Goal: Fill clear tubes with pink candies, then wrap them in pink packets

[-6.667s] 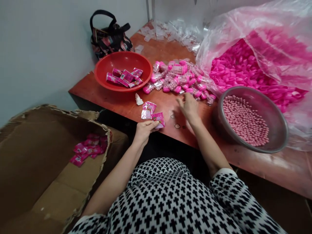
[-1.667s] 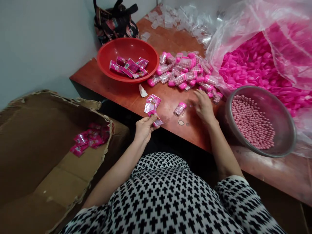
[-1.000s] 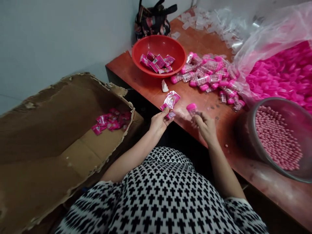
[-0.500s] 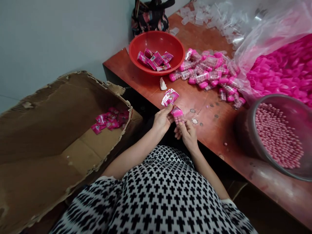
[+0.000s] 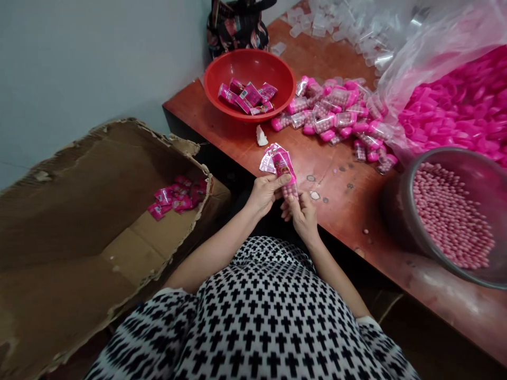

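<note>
My left hand [image 5: 264, 194] pinches a small stack of shiny pink sachets [image 5: 273, 157] at the near edge of the red-brown table [image 5: 336, 195]. My right hand [image 5: 301, 214] is closed on the bottom of a small clear bottle with a pink cap [image 5: 288, 177], filled with pink beads. The bottle sits partly inside the front sachet, and both hands meet around it. A pile of similar filled bottles [image 5: 336, 113] lies farther back on the table.
A red bowl [image 5: 233, 66] holds several sachets. A metal bowl [image 5: 404, 179] of pink beads stands at the right. A clear bag of pink caps [image 5: 455, 100] lies behind it. An open cardboard box [image 5: 79, 221] with sachets sits at the left. A dark handbag [image 5: 233, 26] is at the back.
My right hand picked a bottle off the table and brought it to the sachets in my left hand. The bottle now sits in the front sachet. The view shifted left.
</note>
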Action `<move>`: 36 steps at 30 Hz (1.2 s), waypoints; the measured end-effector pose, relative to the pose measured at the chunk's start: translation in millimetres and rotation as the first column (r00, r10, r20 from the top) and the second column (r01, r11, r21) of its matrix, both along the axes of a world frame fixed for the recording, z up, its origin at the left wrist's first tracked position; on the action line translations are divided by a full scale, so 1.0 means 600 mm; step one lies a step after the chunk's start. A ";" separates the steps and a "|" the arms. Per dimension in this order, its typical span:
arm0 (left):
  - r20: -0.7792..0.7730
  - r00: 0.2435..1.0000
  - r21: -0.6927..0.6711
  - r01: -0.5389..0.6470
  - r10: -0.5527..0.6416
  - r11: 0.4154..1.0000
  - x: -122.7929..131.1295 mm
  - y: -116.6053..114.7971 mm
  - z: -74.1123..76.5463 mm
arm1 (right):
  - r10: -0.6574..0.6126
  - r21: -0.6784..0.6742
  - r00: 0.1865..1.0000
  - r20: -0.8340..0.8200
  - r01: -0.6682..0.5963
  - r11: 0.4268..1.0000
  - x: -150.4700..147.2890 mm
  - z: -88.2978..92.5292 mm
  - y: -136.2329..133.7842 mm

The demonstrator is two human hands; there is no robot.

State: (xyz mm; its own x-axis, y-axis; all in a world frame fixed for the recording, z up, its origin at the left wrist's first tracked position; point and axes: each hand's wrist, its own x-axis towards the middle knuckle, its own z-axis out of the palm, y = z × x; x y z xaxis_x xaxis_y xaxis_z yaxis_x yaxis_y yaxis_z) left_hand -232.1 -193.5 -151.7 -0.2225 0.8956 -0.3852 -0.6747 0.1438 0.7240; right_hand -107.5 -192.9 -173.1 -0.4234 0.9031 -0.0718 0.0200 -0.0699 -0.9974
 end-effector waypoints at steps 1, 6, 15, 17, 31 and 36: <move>-0.011 1.000 -0.005 0.016 -0.016 1.000 -0.002 0.000 0.000 | 0.029 -0.057 0.998 -0.055 -0.032 0.998 0.000 0.001 0.003; -0.089 0.995 -0.013 0.044 -0.045 0.999 -0.009 -0.005 0.002 | 0.049 -0.138 0.990 -0.131 -0.068 0.988 0.002 0.002 0.011; -0.022 1.000 0.001 0.012 -0.012 1.000 0.016 -0.014 0.001 | -0.010 -0.176 0.985 -0.171 -0.021 0.984 -0.001 0.001 0.009; -0.036 0.996 0.011 0.083 -0.082 0.996 0.016 -0.017 0.002 | -0.041 -0.291 0.961 -0.272 -0.042 0.956 -0.004 0.003 0.012; -0.006 0.974 0.064 0.225 -0.225 0.972 -0.001 -0.053 0.005 | 0.108 -0.331 0.954 -0.278 -0.201 0.922 -0.010 0.017 0.042; -0.042 0.964 0.136 -0.255 0.263 0.957 -0.056 -0.097 0.029 | 0.220 -0.257 0.931 -0.291 -0.298 0.919 -0.018 0.027 0.042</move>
